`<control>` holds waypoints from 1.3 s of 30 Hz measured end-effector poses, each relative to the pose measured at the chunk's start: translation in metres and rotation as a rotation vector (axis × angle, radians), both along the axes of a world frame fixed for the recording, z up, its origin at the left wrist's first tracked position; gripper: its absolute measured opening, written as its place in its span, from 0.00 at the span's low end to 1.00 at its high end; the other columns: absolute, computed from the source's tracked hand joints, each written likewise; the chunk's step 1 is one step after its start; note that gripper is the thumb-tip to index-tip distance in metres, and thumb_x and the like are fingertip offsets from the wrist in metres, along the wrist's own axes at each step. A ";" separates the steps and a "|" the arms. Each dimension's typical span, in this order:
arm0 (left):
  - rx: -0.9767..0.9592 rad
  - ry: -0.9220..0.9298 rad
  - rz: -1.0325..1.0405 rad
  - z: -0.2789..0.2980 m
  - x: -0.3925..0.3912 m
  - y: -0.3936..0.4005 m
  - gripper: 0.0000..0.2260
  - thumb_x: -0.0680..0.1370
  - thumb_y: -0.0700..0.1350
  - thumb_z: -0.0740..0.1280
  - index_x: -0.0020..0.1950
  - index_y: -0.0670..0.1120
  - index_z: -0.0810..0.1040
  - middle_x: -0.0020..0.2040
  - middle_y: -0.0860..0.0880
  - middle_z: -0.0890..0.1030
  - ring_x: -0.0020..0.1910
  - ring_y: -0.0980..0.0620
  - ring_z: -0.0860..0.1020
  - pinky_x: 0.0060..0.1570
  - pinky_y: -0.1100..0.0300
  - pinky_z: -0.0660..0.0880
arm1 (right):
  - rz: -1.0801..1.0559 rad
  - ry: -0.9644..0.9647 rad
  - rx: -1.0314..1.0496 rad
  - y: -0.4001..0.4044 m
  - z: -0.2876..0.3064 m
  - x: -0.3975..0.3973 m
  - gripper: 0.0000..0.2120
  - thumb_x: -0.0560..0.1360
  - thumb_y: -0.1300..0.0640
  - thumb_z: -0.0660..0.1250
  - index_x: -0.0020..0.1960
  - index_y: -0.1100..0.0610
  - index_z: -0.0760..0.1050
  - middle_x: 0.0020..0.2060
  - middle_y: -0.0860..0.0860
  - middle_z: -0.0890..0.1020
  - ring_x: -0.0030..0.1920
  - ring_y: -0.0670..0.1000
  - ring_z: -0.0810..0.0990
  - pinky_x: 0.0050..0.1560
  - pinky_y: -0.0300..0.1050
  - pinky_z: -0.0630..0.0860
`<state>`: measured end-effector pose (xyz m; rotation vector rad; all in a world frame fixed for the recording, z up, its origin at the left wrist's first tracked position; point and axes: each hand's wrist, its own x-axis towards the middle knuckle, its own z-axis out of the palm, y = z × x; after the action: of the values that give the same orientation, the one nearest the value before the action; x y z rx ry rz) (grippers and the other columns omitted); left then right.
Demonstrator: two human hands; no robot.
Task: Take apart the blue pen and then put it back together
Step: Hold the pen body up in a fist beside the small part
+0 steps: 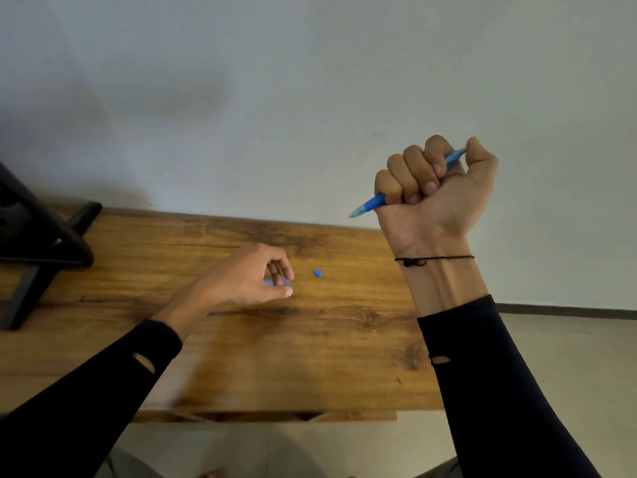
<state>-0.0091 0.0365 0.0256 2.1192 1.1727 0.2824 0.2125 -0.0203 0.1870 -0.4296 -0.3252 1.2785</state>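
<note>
On the wooden table [241,357], the left hand [248,277] pinches a pale blue pen piece [275,282]; a small blue cap [317,272] lies at its 3 o'clock — open tabletop around. The right hand [437,188], fisted, holds the blue pen [374,202] aloft, tip toward 8 o'clock.

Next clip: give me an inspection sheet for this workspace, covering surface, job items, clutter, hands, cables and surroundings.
Surface: wooden table, bare grain showing.
Job's things: blue pen body held up off the table, tip pointing left and down; small blue piece lying loose on the table; pale blue part under the left fingers.
Clutter: black stand at the table's left end.
Hands: right hand fisted around the pen; left hand closing on the pale part.
Cables: nothing seen.
Surroundings: plain wall, pale floor.
</note>
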 end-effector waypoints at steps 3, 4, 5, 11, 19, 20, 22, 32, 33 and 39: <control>0.016 -0.003 0.005 0.003 -0.001 -0.003 0.08 0.74 0.50 0.81 0.50 0.53 0.86 0.42 0.55 0.88 0.43 0.62 0.84 0.41 0.70 0.73 | -0.015 0.089 0.130 -0.008 0.034 0.004 0.24 0.84 0.46 0.50 0.31 0.54 0.57 0.20 0.47 0.58 0.25 0.48 0.49 0.24 0.38 0.52; 0.018 0.000 0.005 0.005 -0.001 -0.004 0.08 0.74 0.50 0.81 0.50 0.53 0.86 0.42 0.55 0.88 0.43 0.63 0.84 0.41 0.72 0.72 | -0.022 0.105 0.167 -0.012 0.045 0.005 0.24 0.84 0.47 0.49 0.30 0.54 0.57 0.20 0.47 0.58 0.25 0.48 0.49 0.24 0.38 0.52; 0.019 0.004 0.008 0.006 -0.001 -0.005 0.08 0.74 0.50 0.81 0.50 0.53 0.86 0.42 0.55 0.88 0.42 0.64 0.84 0.40 0.73 0.71 | -0.031 0.110 0.197 -0.017 0.055 0.005 0.24 0.83 0.47 0.49 0.30 0.54 0.57 0.20 0.47 0.58 0.24 0.48 0.50 0.23 0.38 0.53; 0.028 0.022 0.001 0.009 -0.002 -0.006 0.07 0.74 0.51 0.80 0.49 0.54 0.86 0.42 0.56 0.88 0.41 0.66 0.82 0.40 0.74 0.71 | -0.037 0.063 0.275 -0.036 0.085 -0.003 0.24 0.84 0.46 0.49 0.31 0.54 0.57 0.20 0.47 0.58 0.24 0.47 0.50 0.23 0.38 0.53; -0.002 0.032 -0.006 0.013 0.000 -0.006 0.07 0.76 0.51 0.79 0.52 0.54 0.86 0.44 0.56 0.88 0.42 0.68 0.81 0.39 0.75 0.70 | -0.018 0.005 0.289 -0.039 0.090 -0.009 0.25 0.84 0.47 0.47 0.30 0.54 0.57 0.20 0.47 0.58 0.25 0.48 0.49 0.25 0.37 0.51; -0.003 0.032 -0.007 0.013 0.000 -0.006 0.08 0.76 0.50 0.79 0.52 0.54 0.86 0.44 0.55 0.88 0.41 0.69 0.81 0.39 0.76 0.70 | -0.016 -0.004 0.289 -0.040 0.090 -0.010 0.25 0.84 0.47 0.47 0.30 0.54 0.57 0.20 0.47 0.58 0.24 0.48 0.49 0.25 0.37 0.51; -0.004 0.028 -0.007 0.014 0.000 -0.006 0.08 0.76 0.50 0.80 0.52 0.53 0.86 0.44 0.55 0.88 0.40 0.69 0.80 0.39 0.76 0.70 | -0.010 -0.031 0.282 -0.041 0.091 -0.011 0.26 0.84 0.47 0.47 0.29 0.54 0.57 0.20 0.47 0.58 0.24 0.48 0.49 0.25 0.37 0.51; -0.014 0.030 -0.011 0.016 0.000 -0.008 0.08 0.76 0.50 0.79 0.53 0.52 0.86 0.46 0.54 0.88 0.45 0.65 0.82 0.41 0.73 0.72 | 0.030 -0.318 0.135 -0.043 0.104 -0.016 0.24 0.84 0.45 0.49 0.32 0.53 0.54 0.22 0.47 0.54 0.24 0.47 0.49 0.26 0.39 0.50; -0.016 0.030 -0.010 0.016 0.000 -0.008 0.08 0.76 0.50 0.79 0.53 0.53 0.86 0.45 0.54 0.88 0.44 0.66 0.82 0.40 0.74 0.71 | 0.032 -0.374 0.110 -0.042 0.107 -0.016 0.23 0.84 0.46 0.49 0.32 0.53 0.54 0.22 0.47 0.53 0.24 0.48 0.48 0.26 0.39 0.50; -0.008 0.029 -0.010 0.013 0.001 -0.008 0.07 0.76 0.51 0.79 0.52 0.54 0.86 0.44 0.55 0.87 0.42 0.67 0.81 0.39 0.73 0.71 | 0.061 -0.572 0.060 -0.033 0.127 -0.020 0.24 0.85 0.46 0.50 0.32 0.53 0.55 0.24 0.47 0.53 0.26 0.49 0.48 0.27 0.41 0.50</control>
<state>-0.0085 0.0285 0.0386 2.1282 1.1775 0.2425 0.1930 -0.0529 0.3139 -0.7374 -0.8611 1.1827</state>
